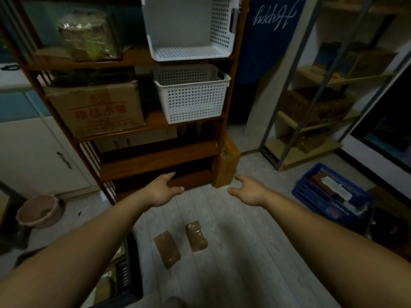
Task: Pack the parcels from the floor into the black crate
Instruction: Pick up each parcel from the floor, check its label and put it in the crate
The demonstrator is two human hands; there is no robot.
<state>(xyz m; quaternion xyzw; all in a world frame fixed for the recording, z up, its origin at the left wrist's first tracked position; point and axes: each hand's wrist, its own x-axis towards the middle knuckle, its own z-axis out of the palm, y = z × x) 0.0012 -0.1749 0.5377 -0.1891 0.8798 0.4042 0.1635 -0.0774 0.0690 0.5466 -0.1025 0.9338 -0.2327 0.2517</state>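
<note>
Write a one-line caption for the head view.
Left hand and right hand, both open, reach forward; two parcels lie on the floor beside a black crate.

The room is dim, with a cool, bluish cast. The brightest patches are the white baskets [191,101] at upper centre and the pale wall at the far right edge. The lower corners of the frame sink almost to black. A soft shadow darkens the floor [233,263] at lower centre, around the parcels [196,238]. Wide-angle distortion bows the wooden shelf [155,150] and stretches the forearms [77,252] along the bottom edge. Detail is soft throughout, blurriest at upper right.
</note>
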